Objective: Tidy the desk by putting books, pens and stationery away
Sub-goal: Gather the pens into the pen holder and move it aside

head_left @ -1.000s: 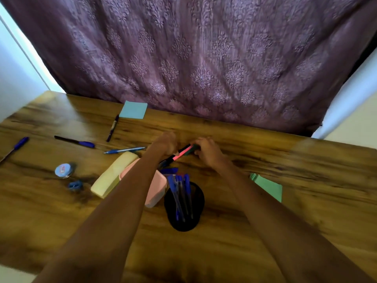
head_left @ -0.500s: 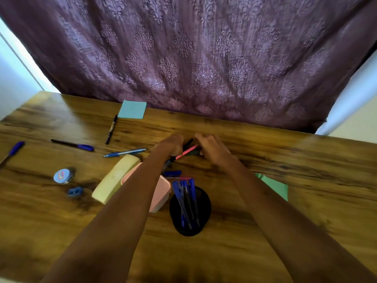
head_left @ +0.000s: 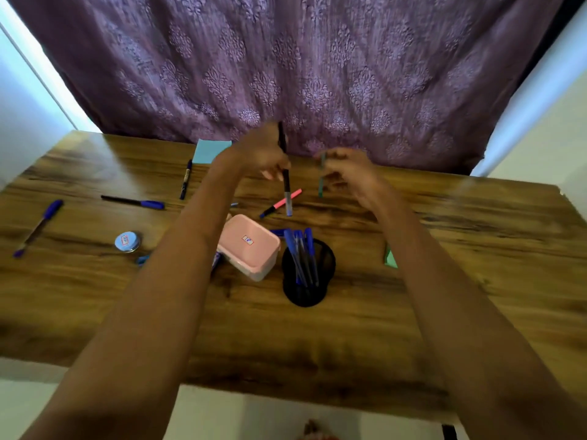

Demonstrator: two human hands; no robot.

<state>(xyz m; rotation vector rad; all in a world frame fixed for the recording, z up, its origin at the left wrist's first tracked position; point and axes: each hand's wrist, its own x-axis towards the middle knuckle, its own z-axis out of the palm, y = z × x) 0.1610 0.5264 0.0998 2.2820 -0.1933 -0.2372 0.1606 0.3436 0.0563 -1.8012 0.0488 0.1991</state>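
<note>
While both hands hover over the tabletop (head_left: pixel 317 338) | black pen holder (head_left: pixel 308 274) lies below and nearer the person than either grip | left hand (head_left: pixel 263 154) grips black pen (head_left: pixel 285 173), near upright | right hand (head_left: pixel 349 169) pinches teal pen (head_left: pixel 321 179), also near upright | judged next: lower both into holder.

Left hand (head_left: pixel 263 154) gripping black pen (head_left: pixel 285 173), right hand (head_left: pixel 347 173) pinching teal pen (head_left: pixel 321 179)

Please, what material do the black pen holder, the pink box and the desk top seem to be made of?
Black pen holder: probably metal mesh, matte; a fine grid shows on its wall.
Pink box: likely plastic, smooth with a soft sheen and rounded corners.
Desk top: wood or wood-look laminate, semi-gloss; grain pattern, light reflections.
</note>
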